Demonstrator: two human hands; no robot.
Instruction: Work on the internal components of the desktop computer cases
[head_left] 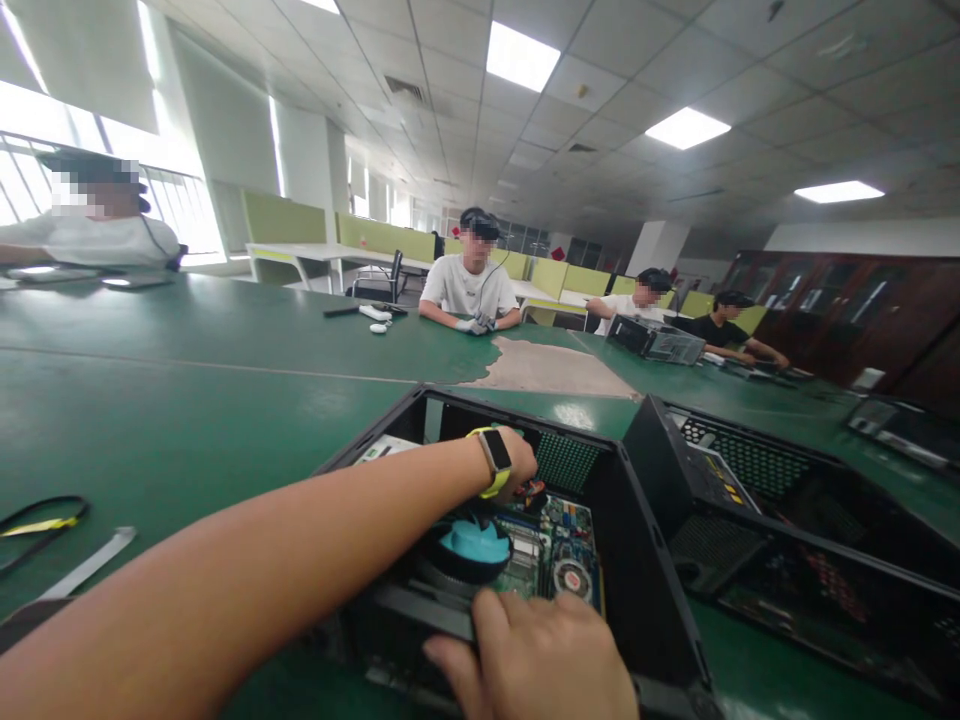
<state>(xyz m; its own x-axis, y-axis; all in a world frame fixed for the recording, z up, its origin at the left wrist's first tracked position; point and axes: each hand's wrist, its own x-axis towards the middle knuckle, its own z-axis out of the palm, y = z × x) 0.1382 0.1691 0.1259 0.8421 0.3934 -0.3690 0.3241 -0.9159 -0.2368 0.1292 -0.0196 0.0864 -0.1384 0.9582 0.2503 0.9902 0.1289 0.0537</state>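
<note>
While the right hand (544, 650) clasps the near rim of the computer case (624, 520), toward the near edge of the surface (225, 430), the left hand (520, 460) is nearer the wires (533, 489) inside, its opening and hold impossible to tell.

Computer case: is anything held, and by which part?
Right hand grips the computer case by its near edge. Left hand reaches inside; what it holds, if anything, can't be told.

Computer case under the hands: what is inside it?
Inside the case are a blue fan, a circuit board, a smaller round fan and some wires. The left hand and forearm hide part of the interior; what lies beneath them cannot be seen.
</note>
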